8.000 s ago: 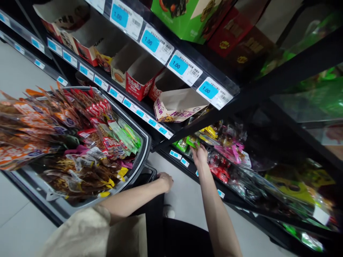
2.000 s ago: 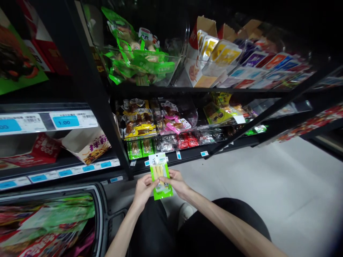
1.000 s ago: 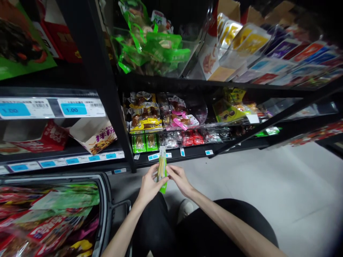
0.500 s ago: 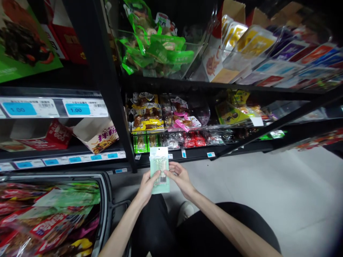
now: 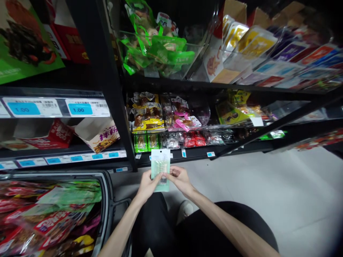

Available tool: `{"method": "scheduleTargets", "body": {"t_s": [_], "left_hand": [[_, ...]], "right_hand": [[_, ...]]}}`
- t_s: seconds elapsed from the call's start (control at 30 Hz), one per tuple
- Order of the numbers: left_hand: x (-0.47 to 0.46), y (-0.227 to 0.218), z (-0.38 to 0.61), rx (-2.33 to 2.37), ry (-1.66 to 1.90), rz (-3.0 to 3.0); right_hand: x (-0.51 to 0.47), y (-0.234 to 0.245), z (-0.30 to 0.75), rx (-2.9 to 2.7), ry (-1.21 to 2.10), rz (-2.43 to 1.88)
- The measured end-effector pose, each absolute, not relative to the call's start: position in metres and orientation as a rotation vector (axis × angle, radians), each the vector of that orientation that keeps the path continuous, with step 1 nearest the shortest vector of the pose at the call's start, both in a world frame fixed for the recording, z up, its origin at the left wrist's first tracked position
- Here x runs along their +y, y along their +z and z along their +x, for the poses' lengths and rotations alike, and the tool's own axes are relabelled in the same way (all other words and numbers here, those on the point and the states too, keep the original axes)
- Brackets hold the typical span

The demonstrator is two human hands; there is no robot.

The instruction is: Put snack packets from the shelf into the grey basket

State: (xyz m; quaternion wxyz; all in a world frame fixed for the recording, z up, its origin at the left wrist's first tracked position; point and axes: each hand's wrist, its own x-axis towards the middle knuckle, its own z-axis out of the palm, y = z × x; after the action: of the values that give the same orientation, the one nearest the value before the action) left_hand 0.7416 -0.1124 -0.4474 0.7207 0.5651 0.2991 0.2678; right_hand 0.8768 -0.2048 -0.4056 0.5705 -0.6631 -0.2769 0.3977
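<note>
A pale green snack packet (image 5: 160,162) with a hang hole at its top and a barcode low on its face is held upright over my knees. My left hand (image 5: 147,185) grips its left edge, thumb laid across the front. From the other side my right hand (image 5: 181,179) pinches it, thumb near the barcode and fingers partly hidden behind. Just beyond the packet's top are green packets (image 5: 147,142) on the lowest shelf.
At lower left stands a dark crate (image 5: 107,192) filled with red and green snack bags (image 5: 50,221). Shelves ahead carry yellow packs (image 5: 147,114), pink packs (image 5: 184,119) and green bags (image 5: 166,50). A black post (image 5: 105,71) divides the shelving; grey floor (image 5: 241,182) lies to the right.
My left thumb has slid further right across the packet, near the right thumb. The packet has shifted very slightly; the view has moved a little.
</note>
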Motion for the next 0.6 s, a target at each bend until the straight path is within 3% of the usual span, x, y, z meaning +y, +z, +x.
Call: {"method": "scheduleTargets", "body": {"t_s": [0.6], "left_hand": [[-0.1139, -0.4545, 0.7449, 0.664, 0.646, 1.212]], "right_hand": [[-0.2048, -0.4023, 0.8756, -0.626, 0.965, -1.54]]}}
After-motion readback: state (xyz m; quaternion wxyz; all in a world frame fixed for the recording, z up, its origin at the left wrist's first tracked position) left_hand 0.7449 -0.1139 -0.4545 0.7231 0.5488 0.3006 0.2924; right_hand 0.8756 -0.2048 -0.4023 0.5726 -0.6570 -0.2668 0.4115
